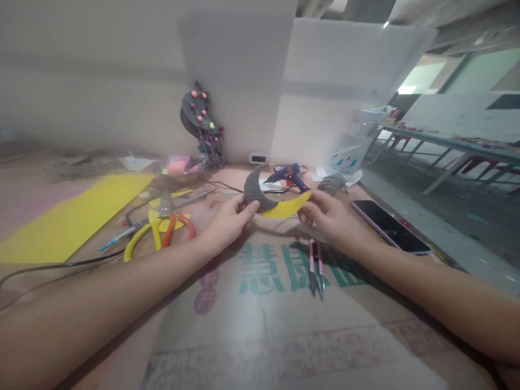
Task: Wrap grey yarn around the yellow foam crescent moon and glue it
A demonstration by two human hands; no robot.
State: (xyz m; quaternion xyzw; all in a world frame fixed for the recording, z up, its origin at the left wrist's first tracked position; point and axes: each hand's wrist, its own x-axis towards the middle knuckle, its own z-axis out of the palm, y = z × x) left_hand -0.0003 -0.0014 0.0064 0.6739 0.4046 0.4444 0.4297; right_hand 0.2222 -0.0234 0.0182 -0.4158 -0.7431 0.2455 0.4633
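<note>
A crescent moon shape is held above the table between both hands. Its left half is wrapped in grey yarn and its right half is bare yellow. My left hand pinches the grey-wrapped end with thumb and fingers closed. My right hand pinches the yellow tip, fingers closed on it. Below the hands, pink thread snips lie on the cardboard-covered table. A blue glue gun rests just behind the crescent.
A black phone lies at the right. Large scissors with yellow and orange handles and a yellow foam sheet lie at the left. A finished grey crescent with coloured pompoms leans on the wall. A ball of grey yarn sits behind my right hand.
</note>
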